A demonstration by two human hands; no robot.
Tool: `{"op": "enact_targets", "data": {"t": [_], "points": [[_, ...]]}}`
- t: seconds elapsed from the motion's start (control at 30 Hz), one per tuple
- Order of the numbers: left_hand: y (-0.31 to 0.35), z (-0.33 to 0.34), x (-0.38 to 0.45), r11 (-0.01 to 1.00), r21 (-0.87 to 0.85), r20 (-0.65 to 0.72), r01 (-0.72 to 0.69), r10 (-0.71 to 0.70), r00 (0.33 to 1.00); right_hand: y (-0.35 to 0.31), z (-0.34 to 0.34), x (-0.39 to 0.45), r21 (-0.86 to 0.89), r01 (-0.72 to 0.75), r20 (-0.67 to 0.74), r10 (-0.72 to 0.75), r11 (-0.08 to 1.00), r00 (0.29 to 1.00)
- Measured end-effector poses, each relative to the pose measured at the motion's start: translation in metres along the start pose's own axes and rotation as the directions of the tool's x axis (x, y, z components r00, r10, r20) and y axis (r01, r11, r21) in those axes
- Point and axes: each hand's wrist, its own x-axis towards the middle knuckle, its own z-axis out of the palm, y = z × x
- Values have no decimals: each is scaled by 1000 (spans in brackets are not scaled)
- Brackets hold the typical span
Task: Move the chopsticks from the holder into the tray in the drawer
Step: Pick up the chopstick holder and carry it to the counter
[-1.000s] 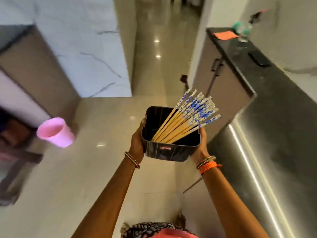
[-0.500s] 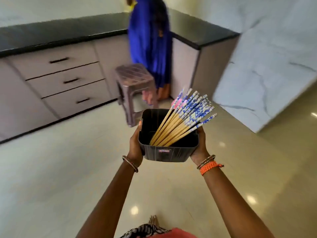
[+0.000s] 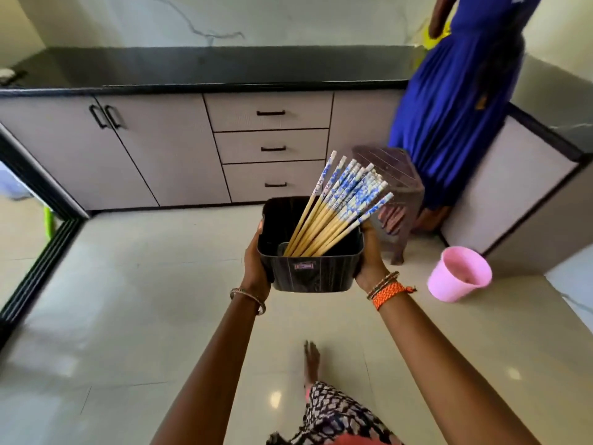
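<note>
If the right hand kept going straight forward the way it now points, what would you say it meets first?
Probably the brown plastic stool, which stands just beyond the right hand gripping the black holder. The stool is on the floor, so the hand may pass above it; depth is unclear.

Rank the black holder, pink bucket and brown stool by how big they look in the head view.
1. Black holder, though it is nearest the camera.
2. Brown stool and pink bucket look close; the stool is partly hidden behind the chopsticks, so no firm order.
</note>
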Motion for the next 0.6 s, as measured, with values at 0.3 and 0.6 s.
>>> {"op": "enact_targets", "data": {"t": [0.3, 0.6], "points": [[38, 20, 188, 998, 68, -22, 7, -6, 1000, -41, 39, 182, -79, -17, -58, 13, 997, 998], [51, 33, 350, 997, 13, -90, 71, -70, 994, -64, 61, 342, -92, -49, -8, 49, 995, 999]]}}
